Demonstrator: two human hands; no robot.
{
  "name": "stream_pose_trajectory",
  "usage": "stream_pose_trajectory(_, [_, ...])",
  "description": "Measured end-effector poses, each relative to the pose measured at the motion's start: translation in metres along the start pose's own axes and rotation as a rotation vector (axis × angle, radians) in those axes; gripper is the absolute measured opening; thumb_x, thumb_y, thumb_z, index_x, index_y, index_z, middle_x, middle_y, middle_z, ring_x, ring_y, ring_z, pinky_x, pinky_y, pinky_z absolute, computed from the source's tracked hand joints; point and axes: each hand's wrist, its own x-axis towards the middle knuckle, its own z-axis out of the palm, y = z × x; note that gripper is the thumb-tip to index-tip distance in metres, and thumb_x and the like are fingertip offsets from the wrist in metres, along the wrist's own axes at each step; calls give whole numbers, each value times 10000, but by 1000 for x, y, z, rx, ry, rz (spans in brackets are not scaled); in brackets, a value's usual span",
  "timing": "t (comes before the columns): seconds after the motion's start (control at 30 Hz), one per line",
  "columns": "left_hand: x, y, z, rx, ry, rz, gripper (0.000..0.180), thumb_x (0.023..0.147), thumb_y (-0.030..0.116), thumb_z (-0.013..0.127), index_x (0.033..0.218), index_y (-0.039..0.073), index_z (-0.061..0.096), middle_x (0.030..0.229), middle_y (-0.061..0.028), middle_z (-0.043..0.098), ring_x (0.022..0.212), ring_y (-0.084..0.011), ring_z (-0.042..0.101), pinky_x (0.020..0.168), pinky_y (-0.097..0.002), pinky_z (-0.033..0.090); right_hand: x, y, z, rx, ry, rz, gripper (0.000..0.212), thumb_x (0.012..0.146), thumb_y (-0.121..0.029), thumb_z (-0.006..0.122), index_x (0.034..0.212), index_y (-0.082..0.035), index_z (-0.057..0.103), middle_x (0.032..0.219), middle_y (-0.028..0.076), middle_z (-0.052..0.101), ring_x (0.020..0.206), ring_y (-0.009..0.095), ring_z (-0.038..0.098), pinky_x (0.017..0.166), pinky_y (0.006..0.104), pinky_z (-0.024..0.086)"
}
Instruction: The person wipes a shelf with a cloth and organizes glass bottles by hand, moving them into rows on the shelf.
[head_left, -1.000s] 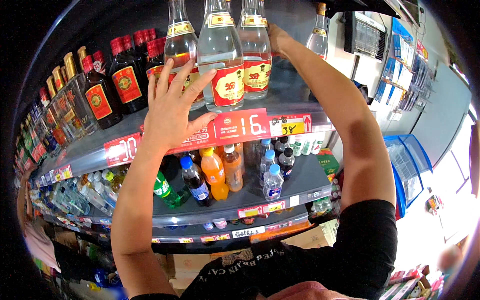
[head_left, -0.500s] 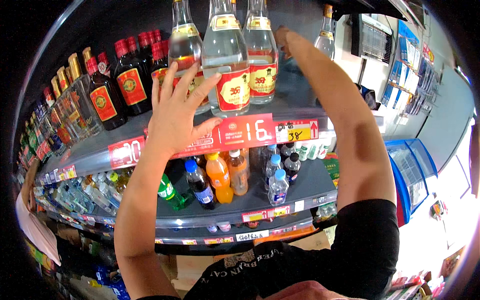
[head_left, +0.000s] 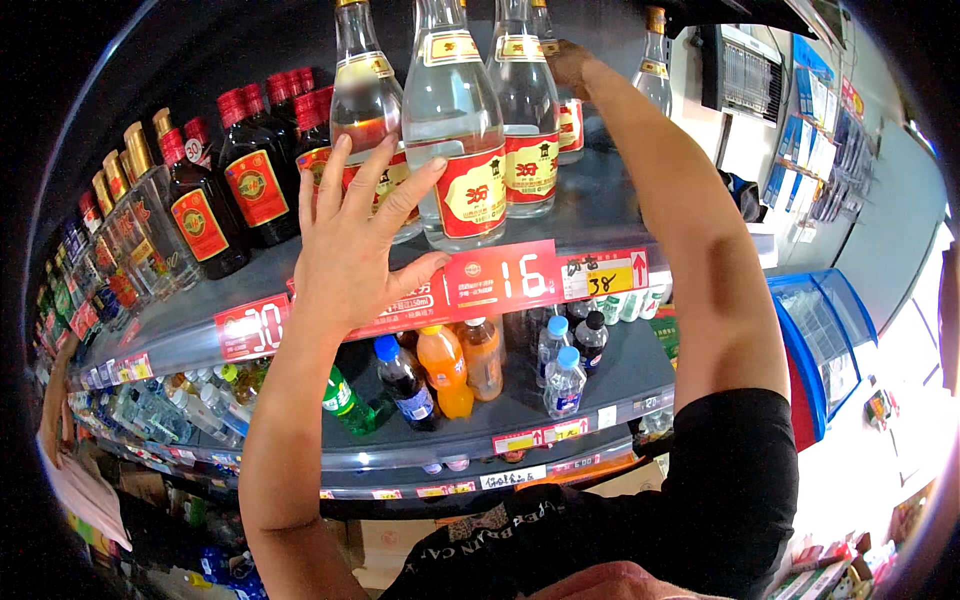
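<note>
My left hand [head_left: 355, 235] is spread in front of clear glass liquor bottles, its index fingertip against or just before the front bottle [head_left: 472, 195] and its thumb by the red price strip [head_left: 500, 273]. Behind its fingers stands another clear bottle [head_left: 358, 105]. Farther right is a similar bottle [head_left: 530, 165] with a red and cream label. My right hand [head_left: 570, 68] reaches deep onto the shelf and is closed around the neck of a clear bottle [head_left: 570, 130], which is partly hidden behind that one. Its fingertips are mostly out of sight.
Dark red-capped bottles [head_left: 255, 175] crowd the left of the top shelf. One clear bottle [head_left: 653, 68] stands at its right end. Soft drink bottles [head_left: 445, 370] fill the shelf below. A blue-framed glass case [head_left: 825, 345] is at right; another person's sleeve [head_left: 85, 490] shows far left.
The bottle at my right hand has come into view beside the front ones. That hand has shifted slightly up. My left hand stays spread, and the view has tilted a little.
</note>
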Motion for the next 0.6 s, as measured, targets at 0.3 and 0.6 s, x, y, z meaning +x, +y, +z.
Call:
stream_pose_trajectory(0.3, [1, 1, 2, -43, 31, -16, 767, 616, 417, 717, 1295, 362, 365, 1355, -87, 337, 1280, -349, 222, 1011, -561, 175, 8, 48, -32, 68, 93, -130, 548, 749, -295, 673, 1208, -96, 448, 1132, 92, 553, 995, 218, 552, 883, 359, 442])
stream_pose_trajectory(0.6, [0, 2, 0, -45, 32, -20, 762, 619, 404, 717, 1294, 360, 365, 1356, -82, 334, 1277, -349, 224, 1001, -567, 190, 6, 54, -48, 328, -70, -7, 509, 734, -287, 691, 1153, -68, 502, 1116, 96, 549, 1063, 203, 482, 907, 304, 404])
